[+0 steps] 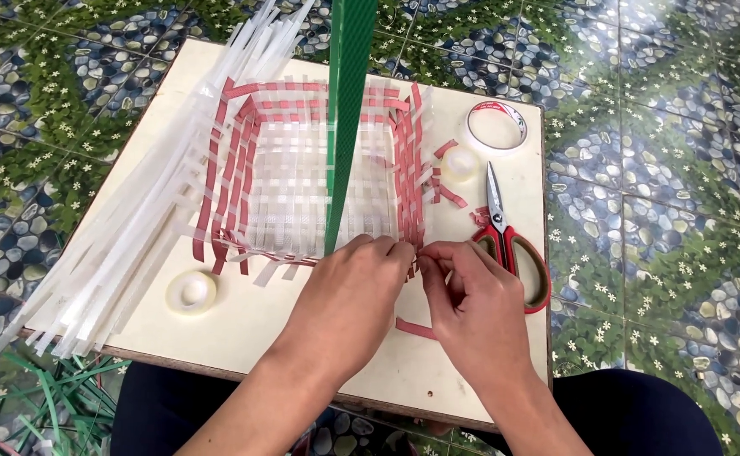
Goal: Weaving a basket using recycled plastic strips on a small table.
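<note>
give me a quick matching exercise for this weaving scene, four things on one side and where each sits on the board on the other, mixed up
Things:
1. scissors
2. large tape ring
3. woven basket
4. loose red strip

Places:
A. middle of the board, red and clear strips
B. far right corner
C. right edge, red handles toward the person
D. flat on the board between the left hand and the right hand

Pairs: 1-C, 2-B, 3-A, 4-D
</note>
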